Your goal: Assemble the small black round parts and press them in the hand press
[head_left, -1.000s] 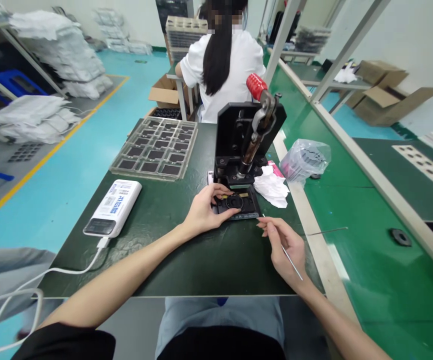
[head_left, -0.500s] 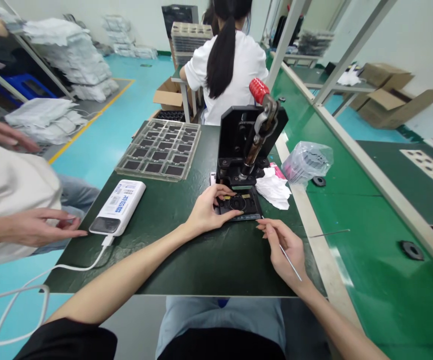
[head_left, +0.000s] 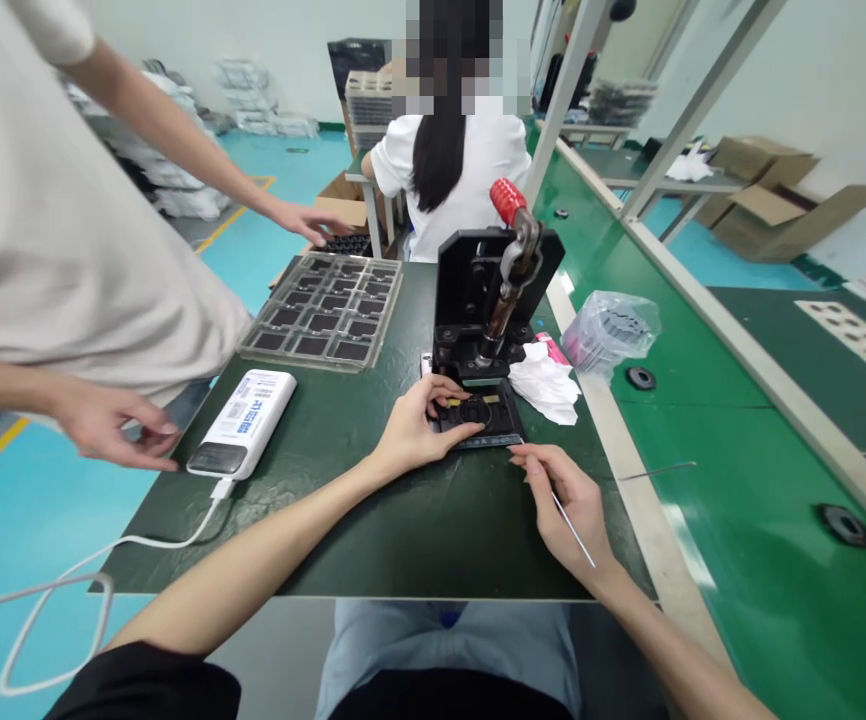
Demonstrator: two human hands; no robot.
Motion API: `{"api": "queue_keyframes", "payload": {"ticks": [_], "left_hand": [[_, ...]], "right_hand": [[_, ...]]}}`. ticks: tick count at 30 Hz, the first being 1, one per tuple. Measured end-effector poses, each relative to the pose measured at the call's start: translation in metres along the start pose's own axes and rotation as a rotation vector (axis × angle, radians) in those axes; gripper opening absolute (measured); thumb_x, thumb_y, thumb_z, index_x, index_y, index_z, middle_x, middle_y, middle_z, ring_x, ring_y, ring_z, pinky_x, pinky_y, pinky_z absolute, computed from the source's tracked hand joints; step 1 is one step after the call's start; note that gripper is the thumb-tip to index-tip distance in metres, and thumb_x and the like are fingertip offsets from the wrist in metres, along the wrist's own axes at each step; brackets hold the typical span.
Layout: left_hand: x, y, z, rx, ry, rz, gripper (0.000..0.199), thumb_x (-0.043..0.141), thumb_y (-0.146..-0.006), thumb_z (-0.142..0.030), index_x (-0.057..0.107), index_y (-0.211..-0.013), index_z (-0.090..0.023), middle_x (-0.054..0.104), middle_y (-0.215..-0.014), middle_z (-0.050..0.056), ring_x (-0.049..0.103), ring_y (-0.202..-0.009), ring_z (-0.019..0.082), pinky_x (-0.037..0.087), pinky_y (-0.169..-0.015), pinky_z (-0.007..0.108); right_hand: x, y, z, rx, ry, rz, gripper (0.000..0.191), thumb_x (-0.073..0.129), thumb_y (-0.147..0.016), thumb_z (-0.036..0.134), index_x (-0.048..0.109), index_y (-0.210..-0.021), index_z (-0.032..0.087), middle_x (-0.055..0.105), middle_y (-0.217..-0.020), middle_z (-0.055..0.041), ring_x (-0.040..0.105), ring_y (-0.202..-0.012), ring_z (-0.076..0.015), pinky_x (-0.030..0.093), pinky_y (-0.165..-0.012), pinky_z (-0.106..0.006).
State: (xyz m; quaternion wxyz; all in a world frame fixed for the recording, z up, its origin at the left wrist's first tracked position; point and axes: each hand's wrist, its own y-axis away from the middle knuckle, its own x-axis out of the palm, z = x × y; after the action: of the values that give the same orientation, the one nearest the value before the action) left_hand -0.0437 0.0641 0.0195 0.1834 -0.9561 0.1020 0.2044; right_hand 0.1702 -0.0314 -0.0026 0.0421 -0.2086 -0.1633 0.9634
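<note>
My left hand (head_left: 419, 418) spans a flat black part with a round ring (head_left: 476, 412), thumb at its near edge and fingers at its far left. The part lies at the foot of a black toggle-clamp fixture (head_left: 470, 290) with a red handle, whose upper plate stands raised. In my right hand (head_left: 572, 495) is a thin metal rod (head_left: 577, 532), pinched between thumb and fingers. Its tip is by the part's near right corner; whether it touches cannot be made out. Crumpled white tissue (head_left: 544, 384) lies just right of the fixture.
A clear tray of dark square pieces (head_left: 320, 318) and a white power bank (head_left: 242, 425) with a cable are on the left. A co-worker (head_left: 88, 230) stands there, one hand near each. On the right are a plastic bag (head_left: 611, 335), another thin rod (head_left: 658, 470) and black rings (head_left: 843, 524).
The co-worker at left has leaned in, bringing one arm forward over the far end of the tray. My hands keep nearly the same place at the part; the view has shifted slightly.
</note>
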Motion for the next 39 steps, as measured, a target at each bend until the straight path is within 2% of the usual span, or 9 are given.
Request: {"api": "queue_keyframes", "payload": {"ticks": [11, 17, 22, 26, 28, 31, 34, 37, 39], "left_hand": [[0.000, 0.000, 0.003, 0.011, -0.025, -0.002, 0.043, 0.087, -0.077, -0.036, 0.056, -0.104, -0.021, 0.077, -0.105, 0.004, 0.073, -0.090, 0.021, 0.053, -0.072, 0.031], [0.000, 0.002, 0.008, 0.070, -0.064, -0.007, 0.043, 0.086, -0.079, -0.038, 0.057, -0.105, -0.020, 0.076, -0.106, 0.006, 0.073, -0.092, 0.021, 0.055, -0.072, 0.031], [-0.003, 0.006, 0.011, 0.144, -0.178, 0.000, 0.039, 0.082, -0.083, -0.036, 0.058, -0.110, -0.021, 0.073, -0.109, 0.007, 0.069, -0.100, 0.022, 0.059, -0.076, 0.032], [-0.006, 0.005, 0.013, 0.182, -0.223, -0.004, 0.038, 0.080, -0.085, -0.038, 0.060, -0.112, -0.021, 0.072, -0.111, 0.008, 0.069, -0.096, 0.023, 0.059, -0.075, 0.034], [-0.006, 0.004, 0.015, 0.199, -0.240, -0.005, 0.038, 0.078, -0.086, -0.041, 0.060, -0.112, -0.021, 0.072, -0.111, 0.008, 0.068, -0.094, 0.023, 0.059, -0.074, 0.034], [-0.006, 0.003, 0.016, 0.221, -0.273, -0.015, 0.037, 0.076, -0.087, -0.043, 0.061, -0.113, -0.022, 0.073, -0.111, 0.008, 0.067, -0.092, 0.023, 0.058, -0.074, 0.036], [-0.006, 0.004, 0.015, 0.239, -0.289, -0.029, 0.036, 0.076, -0.088, -0.042, 0.060, -0.114, -0.022, 0.073, -0.112, 0.007, 0.066, -0.090, 0.023, 0.058, -0.075, 0.036], [-0.006, 0.004, 0.015, 0.256, -0.296, -0.040, 0.037, 0.076, -0.088, -0.042, 0.059, -0.114, -0.022, 0.072, -0.111, 0.007, 0.066, -0.089, 0.023, 0.058, -0.073, 0.035], [-0.006, 0.003, 0.016, 0.269, -0.299, -0.047, 0.037, 0.077, -0.088, -0.042, 0.059, -0.114, -0.023, 0.072, -0.110, 0.006, 0.066, -0.087, 0.023, 0.058, -0.072, 0.035]], "right_hand": [[0.003, 0.001, -0.005, 0.026, -0.012, -0.082, 0.029, 0.056, -0.103, 0.035, 0.067, -0.125, 0.020, 0.074, -0.106, -0.0100, 0.073, -0.094, -0.0208, 0.061, -0.085, -0.035], [-0.002, -0.006, 0.002, 0.138, -0.179, -0.077, 0.036, 0.065, -0.097, 0.048, 0.077, -0.111, 0.017, 0.076, -0.085, -0.0075, 0.069, -0.066, -0.0165, 0.063, -0.061, -0.029], [-0.031, -0.013, 0.021, 0.187, -0.184, -0.015, 0.039, 0.072, -0.092, 0.053, 0.080, -0.106, 0.018, 0.076, -0.082, -0.0074, 0.067, -0.062, -0.0157, 0.062, -0.057, -0.028], [-0.070, 0.004, 0.032, 0.255, -0.094, 0.018, 0.038, 0.071, -0.092, 0.052, 0.080, -0.112, 0.021, 0.079, -0.089, -0.0081, 0.068, -0.062, -0.0157, 0.063, -0.058, -0.028], [-0.088, 0.019, 0.030, 0.300, -0.016, -0.002, 0.041, 0.069, -0.092, 0.056, 0.081, -0.107, 0.020, 0.079, -0.088, -0.0095, 0.067, -0.057, -0.0154, 0.061, -0.053, -0.027], [-0.108, 0.037, 0.016, 0.322, 0.144, -0.118, 0.049, 0.069, -0.089, 0.063, 0.083, -0.091, 0.016, 0.079, -0.082, -0.0117, 0.065, -0.052, -0.0168, 0.057, -0.046, -0.027], [-0.116, 0.046, 0.000, 0.283, 0.301, -0.185, 0.048, 0.066, -0.091, 0.061, 0.083, -0.089, 0.016, 0.080, -0.084, -0.0122, 0.072, -0.058, -0.0216, 0.060, -0.053, -0.031], [-0.115, 0.045, -0.009, 0.217, 0.419, -0.138, 0.041, 0.062, -0.095, 0.051, 0.082, -0.086, 0.017, 0.081, -0.089, -0.0113, 0.076, -0.067, -0.0247, 0.062, -0.060, -0.033], [-0.112, 0.041, -0.010, 0.178, 0.462, -0.110, 0.039, 0.059, -0.097, 0.048, 0.080, -0.083, 0.018, 0.080, -0.088, -0.0100, 0.074, -0.062, -0.0236, 0.061, -0.058, -0.033]]}}
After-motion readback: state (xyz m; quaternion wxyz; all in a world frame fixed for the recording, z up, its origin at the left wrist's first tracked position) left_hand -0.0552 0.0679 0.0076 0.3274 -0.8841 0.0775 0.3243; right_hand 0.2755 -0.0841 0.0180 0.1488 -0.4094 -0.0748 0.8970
